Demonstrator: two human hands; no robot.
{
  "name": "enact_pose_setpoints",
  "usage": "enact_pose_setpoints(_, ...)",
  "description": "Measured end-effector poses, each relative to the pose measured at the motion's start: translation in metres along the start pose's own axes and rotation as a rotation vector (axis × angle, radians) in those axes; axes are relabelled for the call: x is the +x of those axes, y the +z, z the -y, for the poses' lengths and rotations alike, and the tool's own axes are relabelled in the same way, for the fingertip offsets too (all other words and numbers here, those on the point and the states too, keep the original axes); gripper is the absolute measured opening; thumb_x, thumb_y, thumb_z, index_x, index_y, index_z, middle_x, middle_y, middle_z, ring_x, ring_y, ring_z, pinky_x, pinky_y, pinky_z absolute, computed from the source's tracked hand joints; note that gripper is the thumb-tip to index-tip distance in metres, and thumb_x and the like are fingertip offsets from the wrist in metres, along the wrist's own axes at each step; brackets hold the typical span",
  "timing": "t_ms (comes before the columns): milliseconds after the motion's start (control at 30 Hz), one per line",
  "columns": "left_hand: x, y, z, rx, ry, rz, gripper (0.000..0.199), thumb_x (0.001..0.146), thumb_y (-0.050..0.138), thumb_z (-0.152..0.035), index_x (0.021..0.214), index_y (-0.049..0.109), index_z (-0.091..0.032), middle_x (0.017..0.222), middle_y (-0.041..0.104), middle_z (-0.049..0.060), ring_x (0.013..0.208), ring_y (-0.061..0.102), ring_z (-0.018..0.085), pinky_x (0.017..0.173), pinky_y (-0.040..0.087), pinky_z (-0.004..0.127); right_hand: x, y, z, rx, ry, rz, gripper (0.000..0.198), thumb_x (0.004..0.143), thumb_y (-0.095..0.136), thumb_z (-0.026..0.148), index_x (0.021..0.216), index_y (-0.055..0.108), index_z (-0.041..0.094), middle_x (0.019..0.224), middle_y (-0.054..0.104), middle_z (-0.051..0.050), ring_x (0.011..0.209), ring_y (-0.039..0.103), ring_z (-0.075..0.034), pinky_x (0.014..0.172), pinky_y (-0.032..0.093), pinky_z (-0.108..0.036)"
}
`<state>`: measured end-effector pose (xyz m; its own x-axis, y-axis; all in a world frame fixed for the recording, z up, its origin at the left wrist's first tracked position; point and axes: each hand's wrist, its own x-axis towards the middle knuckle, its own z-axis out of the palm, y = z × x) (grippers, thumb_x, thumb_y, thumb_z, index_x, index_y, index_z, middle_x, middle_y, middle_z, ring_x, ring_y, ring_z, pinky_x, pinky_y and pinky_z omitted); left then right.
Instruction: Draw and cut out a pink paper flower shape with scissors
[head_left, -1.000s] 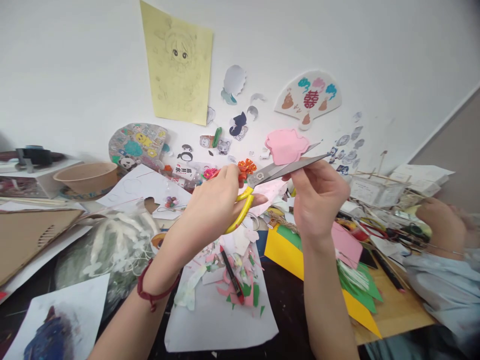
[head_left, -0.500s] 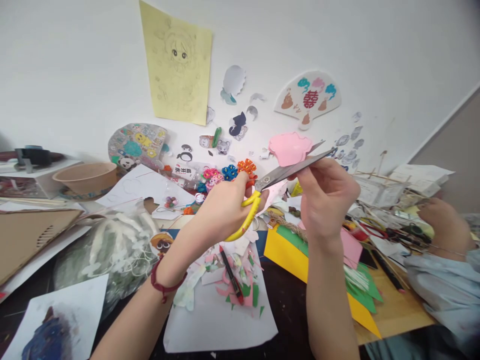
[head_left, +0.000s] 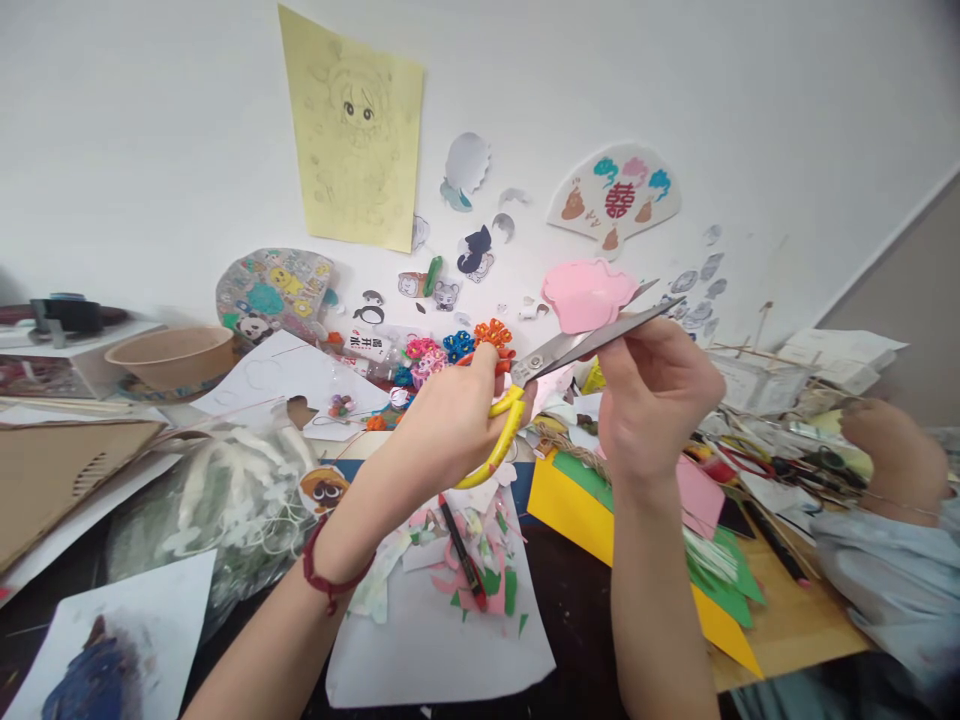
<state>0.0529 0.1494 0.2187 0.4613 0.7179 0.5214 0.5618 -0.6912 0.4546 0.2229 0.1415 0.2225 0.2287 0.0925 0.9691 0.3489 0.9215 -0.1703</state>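
My left hand (head_left: pixel 469 415) is closed around the yellow handles of a pair of scissors (head_left: pixel 564 352), whose metal blades point right and stand slightly apart. A pink paper cutout (head_left: pixel 586 297) with a wavy edge rises behind the blades. My right hand (head_left: pixel 660 385) pinches this cutout near its lower right, close to the blades; the fingertips are partly hidden by them. Beneath both hands, a white sheet (head_left: pixel 442 660) carries pink, green and white paper scraps (head_left: pixel 491 580). A dark marker with a red end (head_left: pixel 463 553) rests on the scraps.
Yellow and green paper sheets (head_left: pixel 574 510) lie right of centre. Another person's hand (head_left: pixel 896 445) is at the far right over clutter. At left are a plastic bag (head_left: pixel 247 500), a cardboard piece (head_left: pixel 67 470) and a clay-coloured bowl (head_left: pixel 171 355). Crocheted flowers (head_left: pixel 459 346) stand near the wall.
The pink cutout has shifted slightly right and turned a little. The scissors have tilted and moved slightly right, still in my left hand. The marker and scraps stay put.
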Motion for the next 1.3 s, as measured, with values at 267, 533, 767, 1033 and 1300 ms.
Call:
enact_pose_setpoints(267, -0.002, -0.002, -0.003, 0.047, -0.020, 0.011, 0.027, 0.095, 0.039, -0.047, 0.084, 0.031, -0.024, 0.057, 0.045, -0.005, 0.047, 0.038, 0.014, 0.051, 0.022, 0.028, -0.001, 0.004, 0.000, -0.025, -0.024, -0.055, 0.021, 0.080, 0.070, 0.008, 0.089, 0.076, 0.027, 0.071, 0.067, 0.003, 0.067, 0.063, -0.011, 0.064, 0.057, -0.027)
enact_pose_setpoints(533, -0.004, -0.003, -0.004, 0.097, -0.015, 0.008, 0.029, 0.097, 0.034, -0.050, 0.089, 0.037, -0.022, 0.058, 0.050, -0.003, 0.047, 0.041, 0.015, 0.050, 0.023, 0.029, -0.002, 0.008, 0.009, -0.069, 0.049, -0.091, 0.012, 0.081, 0.072, 0.013, 0.083, 0.074, 0.025, 0.070, 0.065, 0.003, 0.069, 0.065, -0.013, 0.066, 0.059, -0.029)
enact_pose_setpoints(767, -0.006, -0.004, -0.007, 0.124, -0.023, 0.013, 0.027, 0.098, 0.036, -0.047, 0.088, 0.036, -0.022, 0.057, 0.050, -0.004, 0.045, 0.042, 0.016, 0.050, 0.024, 0.029, -0.005, 0.016, 0.012, -0.074, 0.042, -0.174, 0.010, 0.079, 0.073, 0.014, 0.082, 0.073, 0.024, 0.071, 0.065, 0.001, 0.071, 0.065, -0.013, 0.065, 0.060, -0.029)
enact_pose_setpoints(1033, -0.003, -0.006, -0.004, 0.193, -0.035, 0.009, 0.026, 0.096, 0.037, -0.048, 0.090, 0.038, -0.023, 0.060, 0.054, -0.001, 0.051, 0.049, 0.019, 0.050, 0.024, 0.029, -0.001, 0.002, 0.003, 0.015, 0.105, -0.087, 0.011, 0.079, 0.075, 0.016, 0.086, 0.075, 0.025, 0.074, 0.067, 0.002, 0.069, 0.065, -0.012, 0.065, 0.059, -0.028)
enact_pose_setpoints(1300, -0.003, -0.006, 0.002, 0.236, -0.006, 0.015, 0.020, 0.093, 0.041, -0.043, 0.090, 0.037, -0.023, 0.063, 0.058, -0.001, 0.052, 0.051, 0.019, 0.050, 0.024, 0.029, 0.007, -0.011, 0.003, 0.033, 0.157, 0.020, 0.009, 0.077, 0.076, 0.015, 0.081, 0.075, 0.023, 0.070, 0.069, 0.003, 0.063, 0.064, -0.011, 0.059, 0.056, -0.025)
